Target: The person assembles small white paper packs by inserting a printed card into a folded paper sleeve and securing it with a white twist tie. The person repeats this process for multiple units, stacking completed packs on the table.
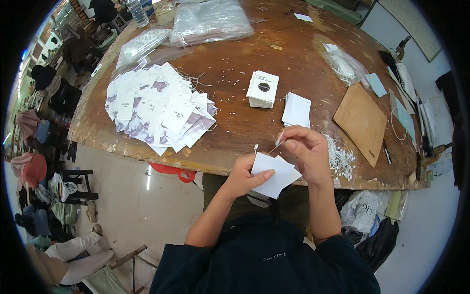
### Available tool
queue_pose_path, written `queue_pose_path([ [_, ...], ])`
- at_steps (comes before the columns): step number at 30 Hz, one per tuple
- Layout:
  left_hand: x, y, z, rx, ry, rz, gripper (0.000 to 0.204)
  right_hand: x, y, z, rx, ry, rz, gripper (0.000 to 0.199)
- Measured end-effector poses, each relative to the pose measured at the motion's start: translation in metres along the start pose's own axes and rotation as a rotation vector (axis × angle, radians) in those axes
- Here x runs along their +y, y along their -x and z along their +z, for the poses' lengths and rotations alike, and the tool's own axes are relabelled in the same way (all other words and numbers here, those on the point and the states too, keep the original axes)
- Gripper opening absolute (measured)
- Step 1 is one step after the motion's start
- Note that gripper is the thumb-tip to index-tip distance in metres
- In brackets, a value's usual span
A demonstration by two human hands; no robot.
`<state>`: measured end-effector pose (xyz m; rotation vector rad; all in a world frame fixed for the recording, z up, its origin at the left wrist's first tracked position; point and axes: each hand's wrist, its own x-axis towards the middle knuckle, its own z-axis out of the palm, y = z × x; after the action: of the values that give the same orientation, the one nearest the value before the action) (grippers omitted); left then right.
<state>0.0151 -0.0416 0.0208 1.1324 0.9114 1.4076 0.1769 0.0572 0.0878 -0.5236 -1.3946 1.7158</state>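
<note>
Cards first: your left hand (242,176) pinches a couple of white paper tags (275,174) just off the near edge of the wooden table (245,122), thumb laid across their face and fingers closed behind them, so the tags fan out to the right of that hand and sit directly below your right hand (306,152). Your right hand is closed too, fingertips pressed together on a thin white string loop (277,142) whose lower end runs down to the top corner of the tags; a small white tip shows just above the tags beside your left thumb. Both hands nearly touch, with the tags between them. Ahead of your right hand lie a small stack of plain white cards (296,110) and, to its left, a stack of cards with a dark round mark (263,88). Just right of your right hand is a heap of loose white strings (340,158), and beyond it a brown board (360,122). Far to your left a broad pile of finished tags (159,110) spreads over the table, well apart from your hands, with clear plastic bags (210,19) at the far edge.
</note>
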Motion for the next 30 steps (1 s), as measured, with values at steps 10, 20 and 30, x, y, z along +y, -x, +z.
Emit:
queue_pose_path([
  [10,0.002,0.018,-0.009,0.079,0.006,0.033,0.022,0.007,-0.021,0.015,0.267,-0.455,-0.258,0.013],
  [20,0.009,0.004,-0.014,0.611,-0.203,0.139,0.021,0.021,-0.006,0.042,0.196,0.286,-0.039,0.005],
  [30,0.016,0.002,-0.008,0.646,-0.39,0.207,0.019,0.029,-0.006,0.057,0.129,0.813,-0.335,0.005],
])
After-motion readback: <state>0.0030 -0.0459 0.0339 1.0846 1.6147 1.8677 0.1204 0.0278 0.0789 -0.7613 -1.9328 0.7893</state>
